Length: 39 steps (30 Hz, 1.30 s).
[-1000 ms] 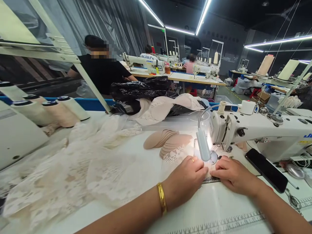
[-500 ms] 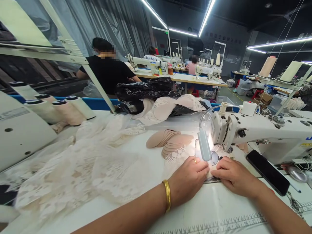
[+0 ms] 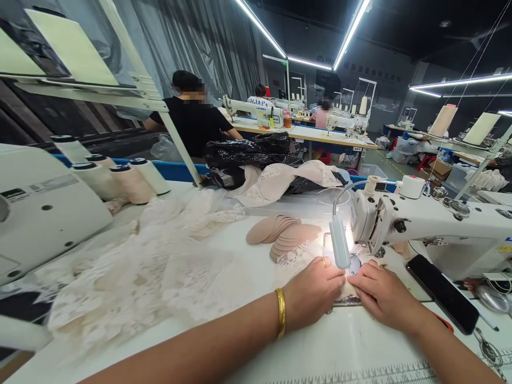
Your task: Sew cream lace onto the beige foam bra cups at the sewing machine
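Counted five thread cones (image 3: 150, 177) clustered at left, plus two stacks of beige ovals (image 3: 298, 234). Also had two bare hands (image 3: 314, 292), one phone (image 3: 443, 293) and one gold bracelet (image 3: 280, 313).

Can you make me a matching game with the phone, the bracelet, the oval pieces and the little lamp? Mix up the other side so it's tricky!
Things:
1. phone
2. bracelet
3. oval pieces
4. little lamp

Clues:
A. beige, fanned out in overlapping stacks
B. grey, on a bendy silver neck
C. black, lying to the right of the right hand
D. gold, around the wrist of the left hand

Right pairs: 1-C, 2-D, 3-A, 4-B
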{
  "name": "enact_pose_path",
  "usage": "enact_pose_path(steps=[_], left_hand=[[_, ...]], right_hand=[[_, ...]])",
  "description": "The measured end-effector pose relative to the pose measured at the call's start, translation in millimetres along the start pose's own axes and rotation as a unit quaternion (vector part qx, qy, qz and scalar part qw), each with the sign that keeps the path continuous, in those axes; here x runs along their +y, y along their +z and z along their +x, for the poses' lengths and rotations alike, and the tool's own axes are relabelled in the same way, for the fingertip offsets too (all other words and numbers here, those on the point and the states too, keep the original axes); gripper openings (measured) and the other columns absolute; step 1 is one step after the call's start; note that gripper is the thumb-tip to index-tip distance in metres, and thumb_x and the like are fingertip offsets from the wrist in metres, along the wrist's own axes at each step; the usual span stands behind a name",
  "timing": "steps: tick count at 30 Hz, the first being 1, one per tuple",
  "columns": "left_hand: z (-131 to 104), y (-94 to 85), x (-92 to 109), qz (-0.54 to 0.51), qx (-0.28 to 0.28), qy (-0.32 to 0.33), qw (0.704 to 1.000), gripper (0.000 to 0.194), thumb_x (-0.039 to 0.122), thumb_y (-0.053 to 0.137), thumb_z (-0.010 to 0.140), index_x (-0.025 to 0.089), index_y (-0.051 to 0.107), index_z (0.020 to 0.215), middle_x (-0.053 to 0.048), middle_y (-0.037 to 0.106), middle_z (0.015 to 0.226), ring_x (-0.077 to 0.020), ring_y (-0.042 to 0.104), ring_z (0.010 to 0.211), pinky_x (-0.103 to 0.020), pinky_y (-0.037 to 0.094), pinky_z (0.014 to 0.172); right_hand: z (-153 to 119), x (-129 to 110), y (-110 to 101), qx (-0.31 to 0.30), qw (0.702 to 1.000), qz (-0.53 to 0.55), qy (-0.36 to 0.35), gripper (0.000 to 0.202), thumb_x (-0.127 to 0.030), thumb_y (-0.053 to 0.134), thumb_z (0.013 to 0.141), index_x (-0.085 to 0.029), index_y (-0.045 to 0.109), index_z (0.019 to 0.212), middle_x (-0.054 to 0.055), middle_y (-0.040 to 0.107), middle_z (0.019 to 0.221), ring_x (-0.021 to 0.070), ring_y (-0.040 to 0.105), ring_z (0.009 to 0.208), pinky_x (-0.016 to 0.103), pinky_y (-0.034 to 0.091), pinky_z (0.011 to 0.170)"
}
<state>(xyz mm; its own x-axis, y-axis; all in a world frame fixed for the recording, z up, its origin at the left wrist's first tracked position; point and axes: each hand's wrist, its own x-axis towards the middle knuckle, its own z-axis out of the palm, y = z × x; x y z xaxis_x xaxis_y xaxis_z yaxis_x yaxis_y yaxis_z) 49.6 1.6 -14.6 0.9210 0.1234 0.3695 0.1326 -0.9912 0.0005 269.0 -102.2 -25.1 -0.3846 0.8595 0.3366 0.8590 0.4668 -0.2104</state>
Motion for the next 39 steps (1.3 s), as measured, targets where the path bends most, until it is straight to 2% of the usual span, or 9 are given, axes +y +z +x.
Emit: enact_pose_path(steps=[5, 11, 22, 29, 33, 35, 36, 38, 39], left_hand=[[9, -5.0, -10, -0.010, -0.012, -0.006, 1.000, 0.017, 0.010, 0.057, 0.092, 0.019, 0.055, 0.077, -0.003, 0.065, 0.086, -0.0192, 0.056, 0.075, -0.034, 0.041, 0.070], [14, -9.4, -23, -0.013, -0.002, 0.006, 1.000, 0.003, 0.016, 0.061, 0.092, 0.019, 0.062, 0.092, -0.005, 0.071, 0.098, -0.0230, 0.063, 0.089, -0.037, 0.045, 0.083], [16, -3.7, -29, 0.005, -0.002, -0.016, 1.000, 0.011, 0.021, 0.058, 0.095, 0.019, 0.065, 0.087, -0.005, 0.070, 0.088, -0.0231, 0.063, 0.089, -0.039, 0.043, 0.087], [29, -3.9, -27, 0.004, -0.025, -0.077, 0.997, 0.012, 0.019, 0.060, 0.092, 0.018, 0.061, 0.080, -0.006, 0.070, 0.094, -0.0253, 0.061, 0.091, -0.040, 0.042, 0.086], [31, -5.9, -30, -0.010, -0.023, -0.106, 0.994, 0.012, 0.007, 0.059, 0.085, 0.018, 0.059, 0.083, -0.007, 0.069, 0.088, -0.0244, 0.063, 0.083, -0.038, 0.044, 0.079], [22, -14.0, -25, -0.018, -0.023, -0.110, 0.994, 0.018, 0.001, 0.057, 0.082, 0.018, 0.059, 0.089, -0.006, 0.070, 0.088, -0.0229, 0.065, 0.081, -0.036, 0.047, 0.078], [15, -19.4, -19, -0.027, -0.021, -0.107, 0.994, 0.022, 0.000, 0.057, 0.082, 0.018, 0.060, 0.094, -0.005, 0.071, 0.089, -0.0217, 0.066, 0.082, -0.035, 0.048, 0.079], [-7, -29.1, 2, -0.081, 0.003, -0.109, 0.991, 0.026, 0.004, 0.056, 0.086, 0.020, 0.061, 0.106, -0.004, 0.073, 0.098, -0.0198, 0.067, 0.090, -0.034, 0.051, 0.087], [-20, -32.1, 17, -0.151, 0.036, -0.122, 0.980, 0.027, 0.007, 0.057, 0.089, 0.021, 0.061, 0.111, -0.004, 0.073, 0.106, -0.0203, 0.067, 0.099, -0.035, 0.051, 0.093]], right_hand=[[4, 2, 4, 0.027, 0.999, -0.020, 0.013, 0.027, -0.012, 0.046, 0.099, -0.026, 0.064, 0.114, 0.004, 0.060, 0.087, 0.0216, 0.056, 0.077, 0.032, 0.040, 0.061], [9, 2, 7, 0.049, 0.998, -0.028, 0.031, 0.026, -0.015, 0.046, 0.098, -0.025, 0.064, 0.113, 0.005, 0.058, 0.085, 0.0231, 0.058, 0.079, 0.031, 0.040, 0.059], [5, 8, 11, 0.053, 0.998, -0.029, 0.027, 0.029, -0.015, 0.044, 0.099, -0.025, 0.064, 0.118, 0.005, 0.060, 0.085, 0.0222, 0.057, 0.074, 0.032, 0.042, 0.058], [3, 13, 15, 0.072, 0.997, -0.001, 0.032, 0.026, -0.015, 0.044, 0.098, -0.024, 0.065, 0.111, 0.007, 0.064, 0.089, 0.0232, 0.060, 0.079, 0.034, 0.046, 0.063], [4, 4, 11, 0.080, 0.993, 0.061, 0.060, 0.024, -0.021, 0.043, 0.101, -0.024, 0.067, 0.103, 0.006, 0.065, 0.087, 0.0241, 0.060, 0.082, 0.037, 0.048, 0.071], [7, -7, 9, 0.070, 0.974, 0.177, 0.121, 0.021, -0.030, 0.046, 0.102, -0.025, 0.065, 0.108, 0.005, 0.065, 0.088, 0.0233, 0.061, 0.081, 0.037, 0.050, 0.073], [10, -14, 8, 0.060, 0.950, 0.261, 0.162, 0.022, -0.035, 0.048, 0.102, -0.026, 0.062, 0.117, 0.004, 0.066, 0.087, 0.0223, 0.061, 0.079, 0.036, 0.050, 0.071], [15, -29, 8, 0.039, 0.872, 0.428, 0.234, 0.038, -0.043, 0.054, 0.100, -0.027, 0.049, 0.133, 0.001, 0.066, 0.084, 0.0195, 0.061, 0.071, 0.033, 0.051, 0.066], [17, -38, 8, 0.040, 0.832, 0.490, 0.258, 0.046, -0.045, 0.058, 0.097, -0.026, 0.044, 0.137, -0.001, 0.066, 0.082, 0.0181, 0.060, 0.067, 0.031, 0.050, 0.065]])
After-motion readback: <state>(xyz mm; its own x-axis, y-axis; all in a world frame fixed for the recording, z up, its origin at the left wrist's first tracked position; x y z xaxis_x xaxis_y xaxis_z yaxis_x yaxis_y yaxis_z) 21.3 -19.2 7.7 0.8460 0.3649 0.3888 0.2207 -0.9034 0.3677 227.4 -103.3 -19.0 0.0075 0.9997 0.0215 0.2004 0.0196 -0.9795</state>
